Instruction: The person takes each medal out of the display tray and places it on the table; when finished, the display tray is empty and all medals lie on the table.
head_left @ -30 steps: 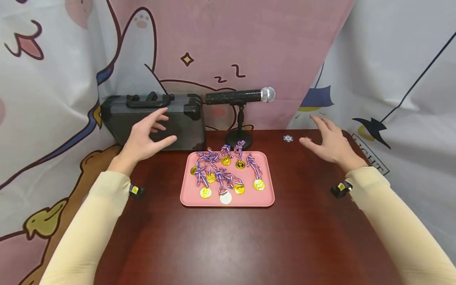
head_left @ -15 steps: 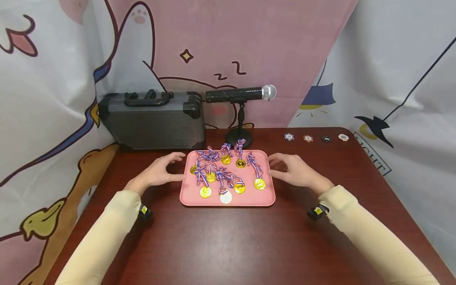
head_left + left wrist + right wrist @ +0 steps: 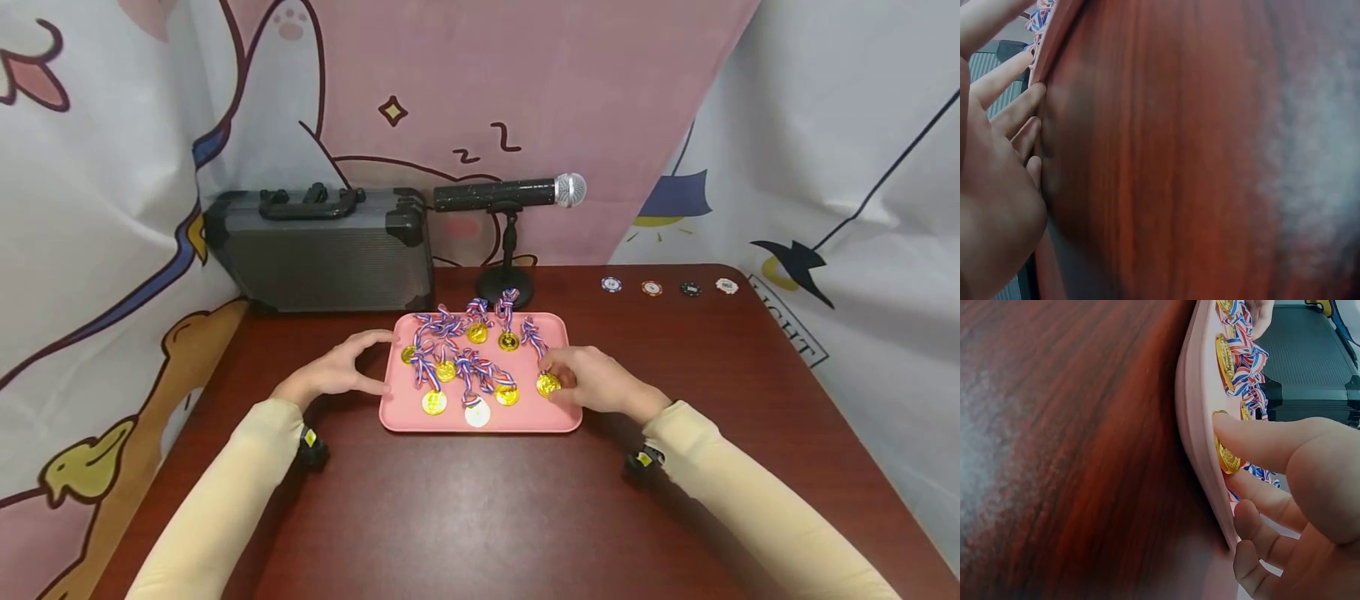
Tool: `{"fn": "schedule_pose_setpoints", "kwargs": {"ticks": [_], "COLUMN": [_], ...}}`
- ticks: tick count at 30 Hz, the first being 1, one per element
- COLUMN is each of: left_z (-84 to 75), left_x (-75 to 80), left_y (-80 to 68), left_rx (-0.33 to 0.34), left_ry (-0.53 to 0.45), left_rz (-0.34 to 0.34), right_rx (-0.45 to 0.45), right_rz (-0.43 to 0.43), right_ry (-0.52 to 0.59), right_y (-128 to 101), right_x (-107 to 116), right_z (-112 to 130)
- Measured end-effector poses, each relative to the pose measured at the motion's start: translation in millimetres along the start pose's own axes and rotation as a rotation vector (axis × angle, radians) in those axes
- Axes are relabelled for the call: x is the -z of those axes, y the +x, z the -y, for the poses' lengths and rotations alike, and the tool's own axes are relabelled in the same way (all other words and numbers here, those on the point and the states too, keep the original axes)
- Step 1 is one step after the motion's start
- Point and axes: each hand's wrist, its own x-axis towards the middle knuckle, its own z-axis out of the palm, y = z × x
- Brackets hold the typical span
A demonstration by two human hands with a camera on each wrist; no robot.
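Note:
A pink tray [image 3: 517, 419] on the table carries several gold medals with striped red, white and blue ribbons, plus one pale medal [image 3: 477, 412] at its front. My right hand [image 3: 592, 379] reaches over the tray's right rim. Its thumb and forefinger pinch the rightmost gold medal [image 3: 1227, 456] at its edges, and the other fingers are bent beside the rim. At the tray's left side my left hand [image 3: 337, 367] has thumb and fingers spread, with fingertips right at the rim. The left wrist view shows that hand's fingers [image 3: 1019, 106] extended beside the tray wall.
A dark ribbed case [image 3: 322, 258] stands behind the tray at left. Next to it a microphone [image 3: 498, 194] rests on a round-based stand [image 3: 506, 283]. Several poker chips, among them a red one [image 3: 652, 288], lie in a row at the back right. Printed cloth surrounds the table [image 3: 480, 517].
Both hands have come inward and down from above the table. The left reached the tray's left rim; the right passed over the right rim and took the rightmost medal between thumb and forefinger.

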Motion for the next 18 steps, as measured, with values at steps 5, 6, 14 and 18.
{"fn": "schedule_pose_setpoints", "kwargs": {"ticks": [5,6,14,18], "left_z": [4.3,4.7,4.2,3.3], "left_x": [-0.8,-0.7,1.8,2.6], "left_y": [0.7,1.2,1.2,-0.1], "left_rx": [-0.059,-0.061,-0.054,-0.062], "left_ry": [-0.034,-0.033,0.016,0.019], "left_rz": [0.005,0.003,-0.018,-0.025], "right_rx": [-0.013,-0.017,-0.049,-0.062], "right_rz": [0.006,0.008,-0.063,-0.162], "right_ry": [0.044,0.067,0.217,0.276], "right_y": [2,2,-1,-6], "right_x": [2,3,17,36], "right_z": [1,0,-8,-16]}}
